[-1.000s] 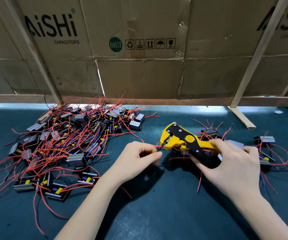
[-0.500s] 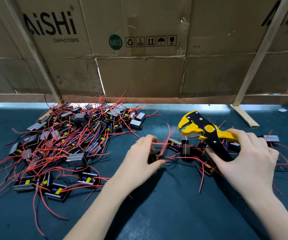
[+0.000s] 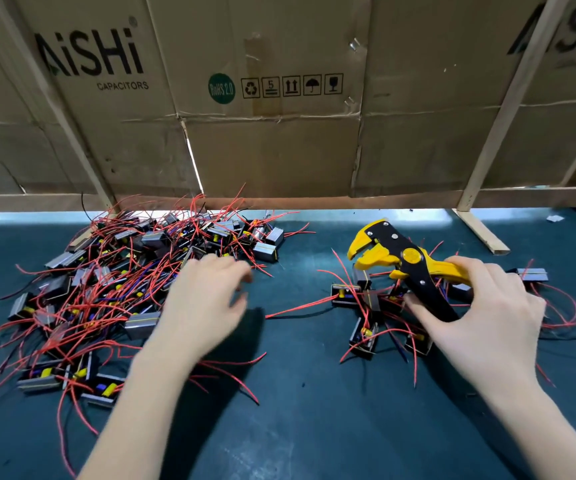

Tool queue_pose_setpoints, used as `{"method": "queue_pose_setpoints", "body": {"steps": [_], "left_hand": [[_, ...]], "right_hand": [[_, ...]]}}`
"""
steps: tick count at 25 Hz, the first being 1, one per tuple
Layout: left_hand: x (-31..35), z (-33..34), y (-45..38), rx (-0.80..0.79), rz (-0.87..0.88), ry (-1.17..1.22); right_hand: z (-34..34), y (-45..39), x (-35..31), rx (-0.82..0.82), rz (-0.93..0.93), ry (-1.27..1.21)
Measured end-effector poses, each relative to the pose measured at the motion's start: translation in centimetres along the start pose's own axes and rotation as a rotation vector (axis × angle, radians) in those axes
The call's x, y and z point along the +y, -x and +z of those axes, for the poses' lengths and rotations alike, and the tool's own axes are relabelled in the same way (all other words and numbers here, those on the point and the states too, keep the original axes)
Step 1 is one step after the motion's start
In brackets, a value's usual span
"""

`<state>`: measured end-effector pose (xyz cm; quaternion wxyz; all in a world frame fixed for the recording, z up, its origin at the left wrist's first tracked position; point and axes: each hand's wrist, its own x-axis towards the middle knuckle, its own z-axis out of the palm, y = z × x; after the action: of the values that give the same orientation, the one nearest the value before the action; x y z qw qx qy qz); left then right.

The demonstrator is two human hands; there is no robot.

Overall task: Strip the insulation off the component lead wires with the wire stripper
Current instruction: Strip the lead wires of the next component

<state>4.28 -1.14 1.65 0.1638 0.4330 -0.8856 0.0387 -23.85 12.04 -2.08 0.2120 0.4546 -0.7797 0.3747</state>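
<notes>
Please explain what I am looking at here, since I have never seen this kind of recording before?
There is no machine: a person works with bare hands, filmed by one wide-angle camera worn on the head, looking down at a dark green mat. The right hand grips a yellow and black wire stripper, its jaws open and empty. The left hand, blurred and holding nothing that shows, is over the edge of a big pile of small components with red lead wires. A smaller group of the same parts lies under the stripper. Cardboard sheets on wooden slats stand behind.
</notes>
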Motion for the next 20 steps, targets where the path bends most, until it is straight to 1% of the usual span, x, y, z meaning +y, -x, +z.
{"method": "queue_pose_setpoints", "body": {"steps": [1,3,4,5,9,17,19,20], "left_hand": [[-1.3,-0.5,0.3,-0.056,-0.086,-0.027],[-2.9,-1.1,1.0,-0.236,-0.248,-0.05],[-3.2,-1.2,1.2,-0.317,-0.304,-0.075],[-3.3,-1.3,1.4,-0.345,-0.343,-0.093],[-2.9,-1.2,1.2,-0.243,-0.443,-0.129],[-3.1,-1.2,1.2,-0.249,-0.57,-0.065],[-3.0,-1.2,1.3,-0.166,-0.6,-0.014],[-3.0,-1.2,1.3,-0.079,-0.611,0.015]], "right_hand": [[0.0,0.0,0.0,0.004,-0.005,0.003],[0.0,0.2,0.0,0.008,-0.014,0.009],[0.1,0.2,0.0,0.009,-0.016,0.014],[0.1,0.2,0.1,0.009,-0.015,0.018],[0.2,0.3,0.2,0.015,-0.025,0.008],[0.3,0.2,0.2,0.012,-0.025,0.004],[0.3,0.3,0.2,0.009,-0.027,0.009],[0.3,0.3,0.2,0.008,-0.029,0.011]]}}
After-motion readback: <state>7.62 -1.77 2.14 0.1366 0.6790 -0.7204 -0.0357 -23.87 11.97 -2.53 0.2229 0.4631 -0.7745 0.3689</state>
